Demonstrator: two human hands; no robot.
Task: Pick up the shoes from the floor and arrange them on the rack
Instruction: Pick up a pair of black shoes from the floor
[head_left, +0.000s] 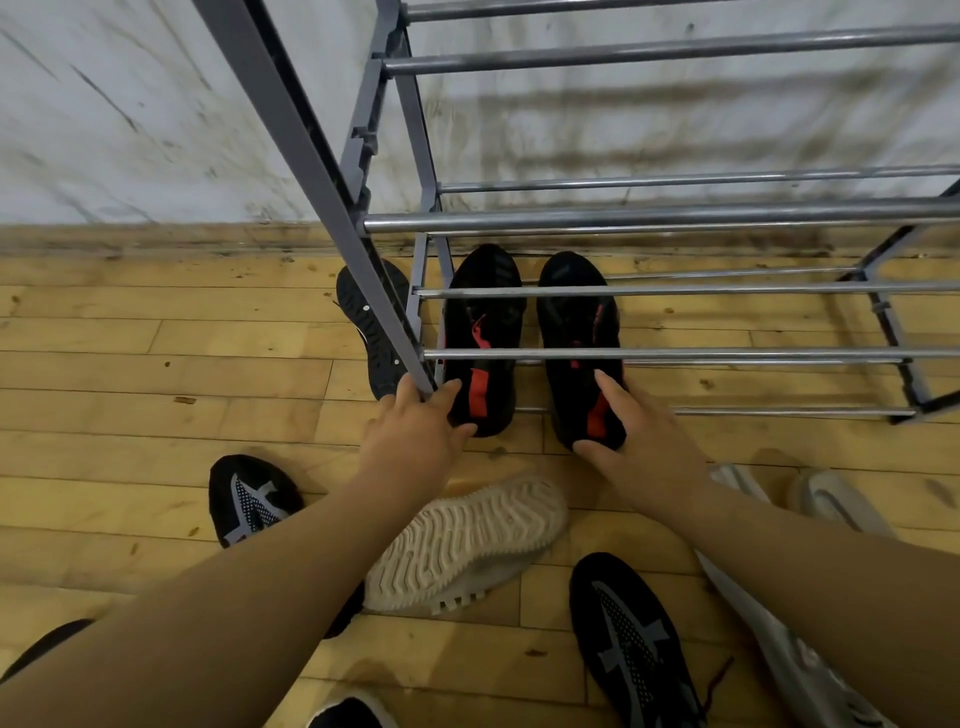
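The right grip has the heel of the right black and red shoe. The thumb is at the back of the heel and a finger lies on top, so the shoe sits between them. The left grip does much the same to the left black and red shoe, but more loosely. Its outer fingers touch the rack post.

Both shoes run straight ahead of the grips, toes to the wall, side by side and a little apart. They are low in the rack, under two shiny bars. I think they rest on the lowest bars, but it is hard to be sure. Holding the heels makes it easy to push each shoe in and line up the pair.

Behind the grips, close to the person, more shoes wait on the floor. A tan-soled shoe lies between the arms, tipped over. A black and grey shoe lies left of the left grip. I think these go up next.
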